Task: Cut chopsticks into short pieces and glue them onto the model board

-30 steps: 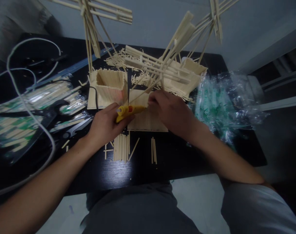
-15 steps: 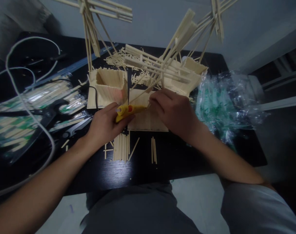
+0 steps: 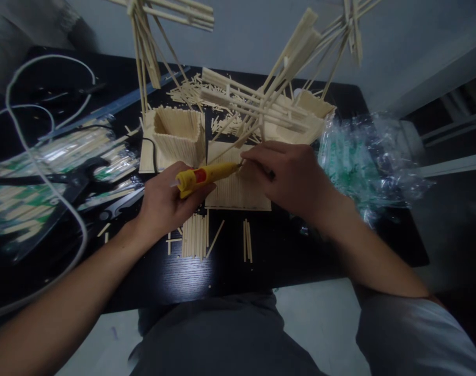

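Observation:
My left hand (image 3: 169, 196) is closed around a yellow hot glue gun (image 3: 206, 175), whose tip points right, close to my right fingertips. The fingers of my right hand (image 3: 287, 169) are pinched together at that tip; whatever they hold is too small to make out. Beneath both hands lies a flat panel of wooden sticks (image 3: 238, 193). A model windmill of sticks, with crossed blades (image 3: 261, 107), stands just behind the panel. To its left is an open box of upright sticks (image 3: 178, 133) on a stick base.
Several loose sticks (image 3: 194, 235) lie at the table's front, with a few more sticks (image 3: 247, 240) to their right. Pliers (image 3: 79, 180), a white cable (image 3: 30, 138) and bagged sticks (image 3: 61, 151) fill the left. Clear plastic bags (image 3: 349, 156) lie right. Cut stick pieces (image 3: 206, 91) are heaped behind.
The glue gun has turned in my left hand, so its rear sits further left and more of its body shows. My right hand has shifted slightly, still pinching near the tip.

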Tool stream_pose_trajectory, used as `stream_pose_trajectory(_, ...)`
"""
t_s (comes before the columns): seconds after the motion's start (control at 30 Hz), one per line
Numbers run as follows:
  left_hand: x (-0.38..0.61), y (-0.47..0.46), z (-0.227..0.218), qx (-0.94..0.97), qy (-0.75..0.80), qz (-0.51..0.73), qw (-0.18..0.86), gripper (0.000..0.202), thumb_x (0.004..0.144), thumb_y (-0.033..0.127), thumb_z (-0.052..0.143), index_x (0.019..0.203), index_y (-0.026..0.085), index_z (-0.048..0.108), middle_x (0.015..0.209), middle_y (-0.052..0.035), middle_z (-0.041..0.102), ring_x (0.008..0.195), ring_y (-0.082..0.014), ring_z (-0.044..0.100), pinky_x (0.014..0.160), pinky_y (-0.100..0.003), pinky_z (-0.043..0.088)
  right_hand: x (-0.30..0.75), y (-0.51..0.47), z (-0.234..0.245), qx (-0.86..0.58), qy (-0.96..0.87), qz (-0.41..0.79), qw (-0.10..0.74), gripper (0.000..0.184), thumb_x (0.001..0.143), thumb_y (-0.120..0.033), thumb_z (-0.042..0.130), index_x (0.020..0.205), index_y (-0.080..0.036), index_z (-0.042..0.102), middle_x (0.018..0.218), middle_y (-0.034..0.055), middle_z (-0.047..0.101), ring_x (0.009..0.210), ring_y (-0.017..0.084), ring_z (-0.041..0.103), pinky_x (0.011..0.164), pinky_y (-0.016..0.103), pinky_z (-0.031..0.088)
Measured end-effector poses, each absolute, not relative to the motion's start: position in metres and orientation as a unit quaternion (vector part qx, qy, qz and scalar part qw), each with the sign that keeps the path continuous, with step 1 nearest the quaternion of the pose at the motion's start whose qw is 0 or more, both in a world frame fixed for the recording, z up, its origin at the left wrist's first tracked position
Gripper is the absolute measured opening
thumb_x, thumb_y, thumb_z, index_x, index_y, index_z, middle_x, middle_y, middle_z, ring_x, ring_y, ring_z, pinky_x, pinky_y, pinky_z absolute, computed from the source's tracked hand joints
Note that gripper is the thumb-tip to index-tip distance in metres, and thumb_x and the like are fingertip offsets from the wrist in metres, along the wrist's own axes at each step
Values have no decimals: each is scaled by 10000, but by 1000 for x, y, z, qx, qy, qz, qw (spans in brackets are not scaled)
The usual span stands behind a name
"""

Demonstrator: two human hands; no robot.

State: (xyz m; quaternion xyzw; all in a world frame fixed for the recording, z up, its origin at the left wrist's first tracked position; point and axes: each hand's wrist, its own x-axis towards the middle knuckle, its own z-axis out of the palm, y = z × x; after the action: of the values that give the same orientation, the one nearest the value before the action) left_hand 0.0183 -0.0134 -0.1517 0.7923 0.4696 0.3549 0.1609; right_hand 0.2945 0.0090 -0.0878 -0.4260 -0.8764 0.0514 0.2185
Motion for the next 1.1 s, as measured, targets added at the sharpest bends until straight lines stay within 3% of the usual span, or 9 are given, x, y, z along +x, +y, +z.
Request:
stream_pose_trajectory(0.5, 19, -11, -160, 797, 429, 406, 127, 321, 1090, 441, 711, 879, 231, 591, 800, 13, 579, 666, -147, 605, 598, -296, 416, 292, 7, -82, -435, -879, 43, 190, 357, 1059, -75, 561, 1198, -164, 878, 1124, 111, 881, 1082, 274, 826, 974, 396, 617)
stream_pose_trajectory(0.83, 18, -11, -156, 804, 445, 366, 146, 346, 1082, 415, 702, 822, 236, 561, 774, 4, 545, 649, -157, 572, 581, -323, 381, 292, 7, -82, -435, -880, 40, 188, 353, 1049, -62, 564, 1169, -158, 881, 1103, 106, 873, 1069, 272, 827, 963, 391, 602)
stream_pose_trajectory(1.1, 17, -11, -156, 810, 462, 324, 161, 314, 1090, 453, 678, 865, 236, 653, 806, -23, 610, 677, -180, 617, 582, -335, 400, 291, 6, -80, -441, -879, 43, 173, 372, 1047, -45, 564, 1207, -155, 881, 1149, 131, 870, 1080, 282, 821, 962, 410, 597)
